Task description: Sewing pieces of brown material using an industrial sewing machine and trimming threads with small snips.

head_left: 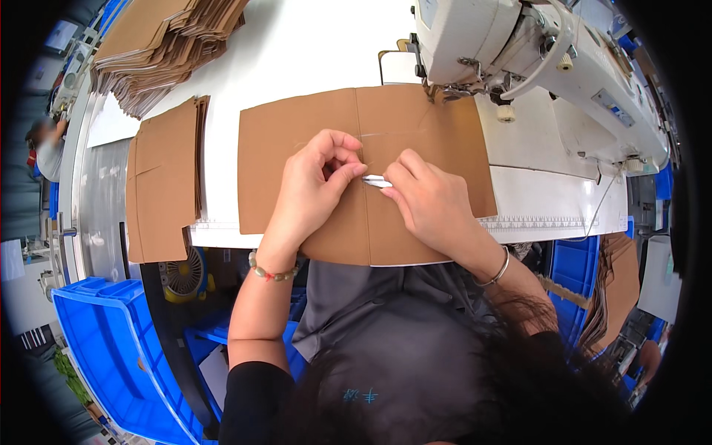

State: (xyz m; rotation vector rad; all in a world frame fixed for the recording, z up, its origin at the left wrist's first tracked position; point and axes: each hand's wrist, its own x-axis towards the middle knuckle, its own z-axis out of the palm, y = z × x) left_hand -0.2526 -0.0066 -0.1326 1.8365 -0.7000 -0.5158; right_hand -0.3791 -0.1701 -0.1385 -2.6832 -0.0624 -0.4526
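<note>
A brown leather-like panel (430, 222) lies flat on the white table, with a seam or fold line running down its middle. Over that line, my left hand (319, 174) is closed in a pinch; whatever its fingertips hold is too small to make out. From the right, my right hand (430, 189) grips small silvery thread snips (378, 181), mostly covered by the fingers. Their tip points left, close to my left fingertips. A thin pale thread or stitch line (377, 135) crosses the panel just beyond my hands.
A white sewing machine (534, 67) overhangs the panel's far right corner. Brown panels are stacked at the far left (167, 48) and near left (163, 178). A ruler strip (549, 222) edges the table. Blue bins (119, 348) stand at lower left; more brown pieces (612, 289) sit at right.
</note>
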